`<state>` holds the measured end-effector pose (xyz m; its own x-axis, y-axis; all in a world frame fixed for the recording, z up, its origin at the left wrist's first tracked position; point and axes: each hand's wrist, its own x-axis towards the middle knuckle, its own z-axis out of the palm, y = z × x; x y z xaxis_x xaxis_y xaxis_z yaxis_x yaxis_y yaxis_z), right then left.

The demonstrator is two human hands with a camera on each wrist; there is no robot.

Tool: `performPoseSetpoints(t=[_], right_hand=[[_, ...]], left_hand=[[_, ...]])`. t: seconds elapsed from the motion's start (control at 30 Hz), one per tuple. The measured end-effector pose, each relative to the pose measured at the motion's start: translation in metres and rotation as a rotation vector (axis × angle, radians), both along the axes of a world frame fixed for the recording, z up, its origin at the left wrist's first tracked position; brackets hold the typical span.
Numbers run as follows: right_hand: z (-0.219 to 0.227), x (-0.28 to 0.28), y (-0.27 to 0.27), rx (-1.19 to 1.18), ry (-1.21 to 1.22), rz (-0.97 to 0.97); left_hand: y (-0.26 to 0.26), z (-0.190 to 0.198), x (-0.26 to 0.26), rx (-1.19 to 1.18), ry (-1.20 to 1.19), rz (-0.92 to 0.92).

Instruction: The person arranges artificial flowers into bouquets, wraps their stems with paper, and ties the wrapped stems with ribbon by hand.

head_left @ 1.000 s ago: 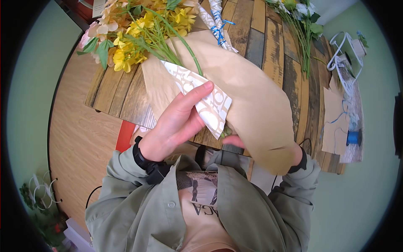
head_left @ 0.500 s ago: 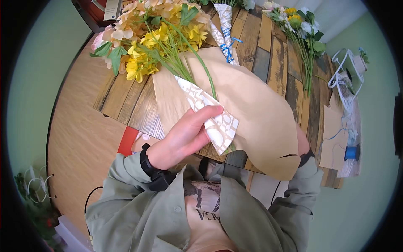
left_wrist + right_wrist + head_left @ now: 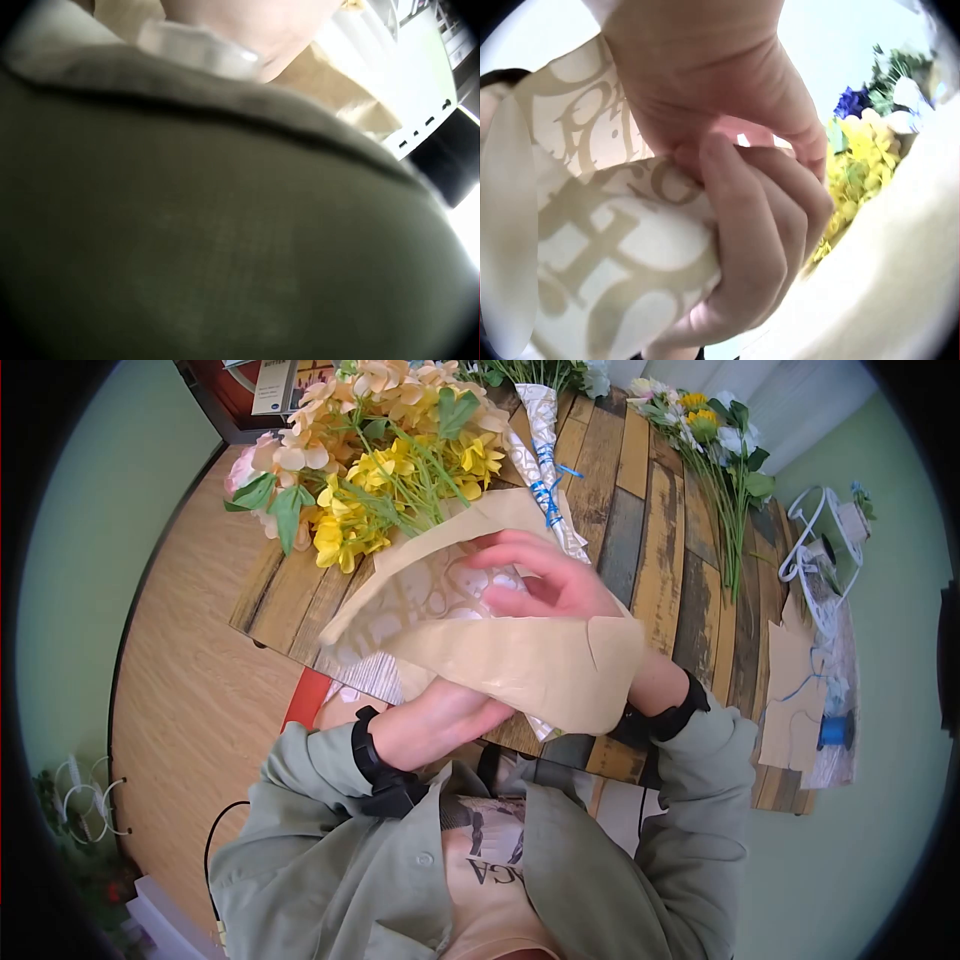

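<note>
My left hand (image 3: 440, 722) grips a cone of kraft paper (image 3: 470, 650) from below, partly hidden by a fold. The paper's inner face has a white-and-tan print. Inside the paper's curve is my right hand (image 3: 555, 578), fingers extended and gently bent against the printed side, with a flap across its wrist. Up close in the right wrist view, the left hand's fingers (image 3: 746, 225) curl round the printed paper (image 3: 630, 255). Yellow flowers (image 3: 345, 525) show beyond the paper; their stems run behind its edge. A sleeve (image 3: 225, 225) fills most of the left wrist view.
Peach blossoms (image 3: 320, 435) lie at the back left of the wooden table (image 3: 650, 530). Two wrapped cones tied with blue ribbon (image 3: 545, 490) lie behind the paper. Further right are long-stemmed flowers (image 3: 735, 535), a white wire stand (image 3: 825, 560) and a blue spool (image 3: 832, 730).
My right hand has come up from the right, bringing the large kraft flap over to the left across the printed cone. The left hand keeps its hold, now partly covered by paper.
</note>
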<state>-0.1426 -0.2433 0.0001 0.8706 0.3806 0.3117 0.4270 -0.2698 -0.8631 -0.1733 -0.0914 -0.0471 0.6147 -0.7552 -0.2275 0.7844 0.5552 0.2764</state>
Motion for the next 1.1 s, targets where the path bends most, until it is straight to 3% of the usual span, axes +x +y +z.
performPoseSetpoints(t=[0.03, 0.07, 0.1, 0.17, 0.2, 0.3, 0.37, 0.43, 0.47, 0.53, 0.57, 0.6, 0.63, 0.67, 0.73, 0.77, 0.8, 0.83, 0.9, 0.97, 1.0, 1.03, 1.1], right_hand=[[-0.003, -0.002, 0.002, 0.344, 0.294, -0.096], [0.004, -0.006, -0.004, 0.376, 0.465, -0.216], [-0.005, -0.005, -0.007, 0.326, 0.456, -0.291], [0.001, -0.014, -0.010, 0.181, 0.585, -0.108], [0.007, -0.022, -0.008, 0.117, 0.891, -0.222], [0.005, -0.016, -0.023, 0.225, 1.086, -0.061], [0.018, -0.010, -0.023, 0.208, 1.050, -0.014], [0.028, -0.003, -0.013, 0.106, 1.087, 0.061], [0.016, 0.004, -0.007, 0.104, 1.079, 0.063], [-0.021, 0.022, 0.001, 0.368, 1.338, -0.208], [-0.008, 0.016, -0.004, 0.371, 1.328, -0.206], [0.012, 0.000, -0.013, 0.419, 1.129, -0.071], [0.023, -0.007, -0.018, 0.460, 0.928, 0.060], [0.015, -0.001, -0.018, 0.180, 0.971, -0.040], [0.024, 0.003, -0.021, 0.119, 0.990, -0.057], [0.026, 0.002, -0.023, 0.054, 1.017, -0.069], [0.018, 0.004, -0.029, -0.043, 1.058, -0.121], [0.016, 0.006, -0.031, -0.039, 1.056, -0.123], [0.014, 0.007, -0.033, 0.059, 1.010, -0.084], [0.024, 0.005, -0.032, 0.041, 0.965, -0.079], [0.029, 0.005, -0.033, 0.023, 0.928, -0.068], [0.033, 0.006, -0.036, 0.027, 0.925, -0.082], [0.035, 0.005, -0.040, 0.020, 0.997, -0.047]], left_hand=[[-0.001, -0.003, 0.003, -0.004, -0.004, 0.000], [-0.004, -0.007, 0.007, -0.057, -0.076, -0.028], [-0.008, -0.007, 0.009, -0.111, -0.148, -0.055], [-0.008, 0.007, 0.009, -0.078, -0.113, -0.038], [-0.004, 0.016, 0.008, -0.082, -0.127, -0.061], [-0.001, 0.023, 0.013, -0.002, -0.299, -0.081], [-0.002, 0.023, 0.021, 0.098, -0.471, -0.307], [-0.002, -0.001, 0.022, 0.041, -0.457, -0.322], [0.004, -0.008, 0.025, 0.135, -0.364, -0.416], [0.019, -0.002, 0.036, 0.233, -0.277, -0.507], [0.028, 0.012, 0.043, 0.187, -0.766, -0.664], [0.038, 0.029, 0.052, 0.129, -1.262, -0.805], [0.054, 0.053, 0.062, 0.302, -1.421, -0.850], [0.069, 0.084, 0.074, 0.481, -1.573, -0.890], [0.084, 0.140, 0.098, 0.963, -1.849, -0.521], [0.079, 0.142, 0.116, 1.035, -1.902, -0.189], [0.075, 0.148, 0.138, 1.176, -2.160, -0.065], [0.064, 0.152, 0.156, 1.078, -2.241, -0.008], [0.040, 0.143, 0.191, 0.973, -2.301, -0.078], [0.013, 0.131, 0.210, 0.582, -2.488, -0.347], [0.004, 0.128, 0.215, 0.499, -2.412, -0.551], [-0.003, 0.125, 0.221, 0.482, -2.421, -0.553], [-0.019, 0.117, 0.233, 0.320, -2.072, -0.986]])
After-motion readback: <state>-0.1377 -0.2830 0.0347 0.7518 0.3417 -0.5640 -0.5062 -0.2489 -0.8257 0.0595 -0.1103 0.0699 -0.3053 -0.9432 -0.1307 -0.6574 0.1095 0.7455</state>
